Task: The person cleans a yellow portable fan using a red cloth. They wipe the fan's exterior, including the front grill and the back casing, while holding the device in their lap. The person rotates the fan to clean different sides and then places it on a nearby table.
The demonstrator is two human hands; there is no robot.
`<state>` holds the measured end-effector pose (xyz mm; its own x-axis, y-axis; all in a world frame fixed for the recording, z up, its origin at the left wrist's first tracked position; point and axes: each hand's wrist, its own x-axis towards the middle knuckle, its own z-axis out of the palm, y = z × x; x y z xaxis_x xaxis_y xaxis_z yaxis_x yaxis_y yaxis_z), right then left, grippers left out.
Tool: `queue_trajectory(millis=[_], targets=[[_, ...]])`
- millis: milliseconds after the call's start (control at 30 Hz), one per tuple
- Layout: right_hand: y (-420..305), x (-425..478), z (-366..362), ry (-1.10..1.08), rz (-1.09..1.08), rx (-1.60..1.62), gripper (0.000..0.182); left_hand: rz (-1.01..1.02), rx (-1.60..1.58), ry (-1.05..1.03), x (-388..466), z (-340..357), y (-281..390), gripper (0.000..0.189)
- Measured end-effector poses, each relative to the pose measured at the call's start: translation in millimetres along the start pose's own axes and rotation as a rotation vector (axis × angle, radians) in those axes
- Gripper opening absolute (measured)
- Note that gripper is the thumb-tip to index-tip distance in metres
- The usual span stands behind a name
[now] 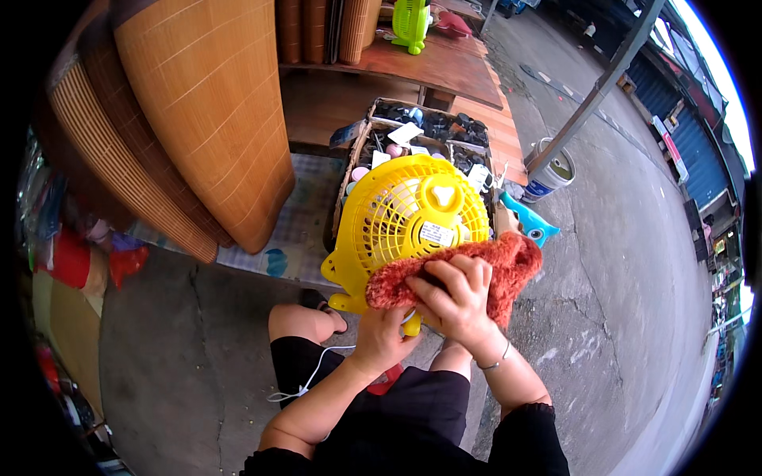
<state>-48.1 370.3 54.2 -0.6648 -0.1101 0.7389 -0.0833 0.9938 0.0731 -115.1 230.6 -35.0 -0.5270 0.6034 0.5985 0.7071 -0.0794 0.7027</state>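
Observation:
A yellow plastic fan (357,238) with a round grille stands out in front of me, its label side facing up. My left hand (387,333) is at the fan's lower edge by its foot, fingers curled on it; the exact grip is partly hidden. My right hand (455,291) clasps a fluffy rust-red cloth (515,262), which lies against the lower right of the grille. A white cord (315,372) trails from beside my left hand over my lap.
Behind the fan sits a divided box (372,113) of small goods. Rolled bamboo mats (208,119) stand at left. A green fan (411,27) is on a wooden table (452,71). A metal pole (595,95) rises beside a white bucket (550,169); a blue owl-like item (530,220) lies nearer.

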Motion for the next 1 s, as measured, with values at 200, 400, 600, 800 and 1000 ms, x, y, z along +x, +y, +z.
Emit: queue_trajectory(millis=[200,400,600,800,1000], targets=[[73,18,11,0.188,0.545,0.145,0.021,-0.019,-0.06,0.001,15,-2,6,0.063],[2,22,7,0.035,0.119,0.019,0.03,-0.05,-0.054,0.007,4,3,-1,0.06],[45,26,12,0.1,0.3,0.07,0.026,-0.054,-0.095,-0.013,12,-2,1,0.053],[55,-1,24,0.276,0.593,0.222,0.024,-0.004,-0.088,0.01,12,1,-2,0.052],[8,-33,19,0.093,0.218,0.008,0.042,-0.066,-0.131,-0.01,14,-2,2,0.058]])
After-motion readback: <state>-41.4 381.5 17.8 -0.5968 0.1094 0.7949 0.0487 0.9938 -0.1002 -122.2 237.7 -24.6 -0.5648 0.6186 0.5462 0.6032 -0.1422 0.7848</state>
